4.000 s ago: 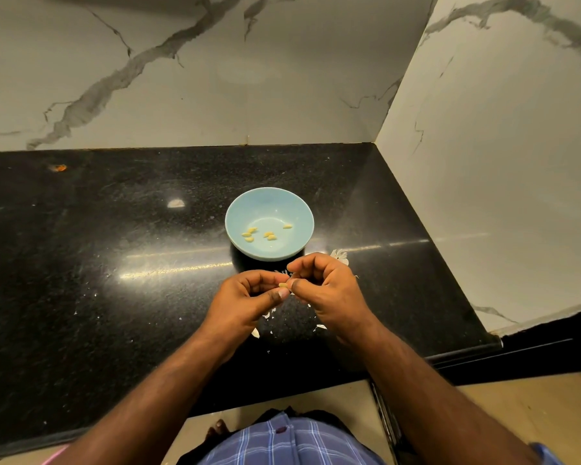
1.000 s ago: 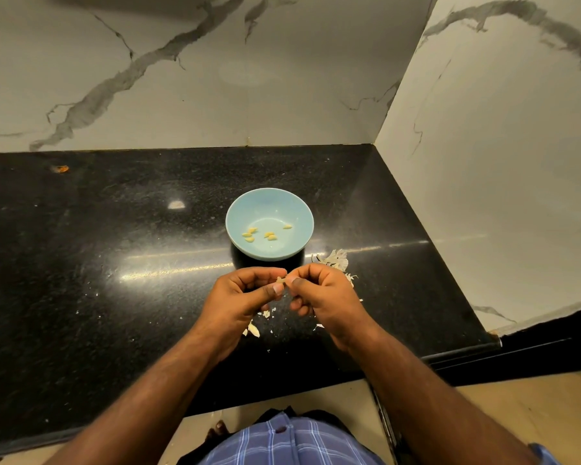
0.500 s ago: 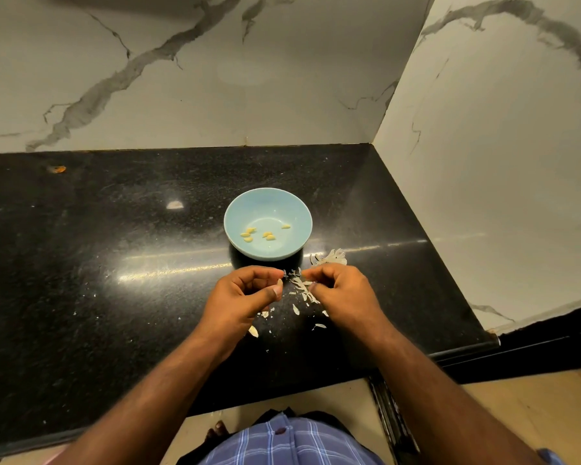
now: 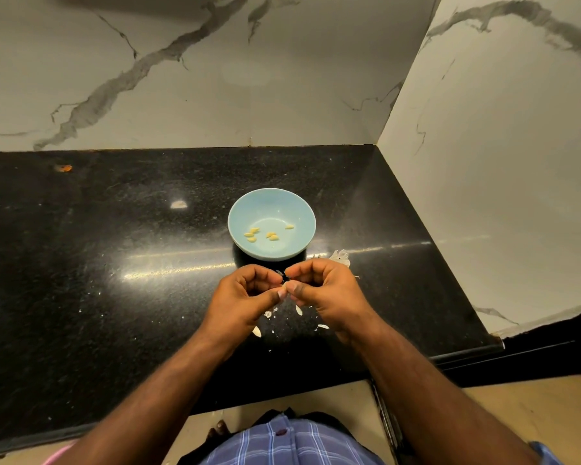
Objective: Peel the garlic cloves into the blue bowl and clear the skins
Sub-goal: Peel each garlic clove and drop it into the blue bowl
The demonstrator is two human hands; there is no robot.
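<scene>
One clove in hand: I see a garlic clove [image 4: 283, 289] pinched between the tips of both hands, just in front of the blue bowl [image 4: 271, 224] and above the black counter [image 4: 114, 263]; only a pale sliver of it shows.
Bowl count: about six peeled cloves [image 4: 269, 235] lie on the bowl's floor, well apart from its rim.
Left hand: my left hand [image 4: 245, 297] is curled, thumb and forefinger closed narrowly on the clove's left end, the other fingers tucked under.
Right hand: my right hand [image 4: 326, 290] mirrors it, fingers curled, thumb and forefinger nipping the clove's right end; whether they hold skin or flesh I cannot tell.
Handling: I judge the clove light, firm and slick once bare, so the grip wants to sit on the ends, not the belly, or it may squirt out.
Skin: papery and brittle by the look of the skins [image 4: 299, 310] scattered under my hands; I expect it to tear off in flakes.
Larger skin pile: a bigger clump of husk [image 4: 340, 255] lies just right of the bowl, beyond my right knuckles.
Left to do: the skins are not yet cleared.
</scene>
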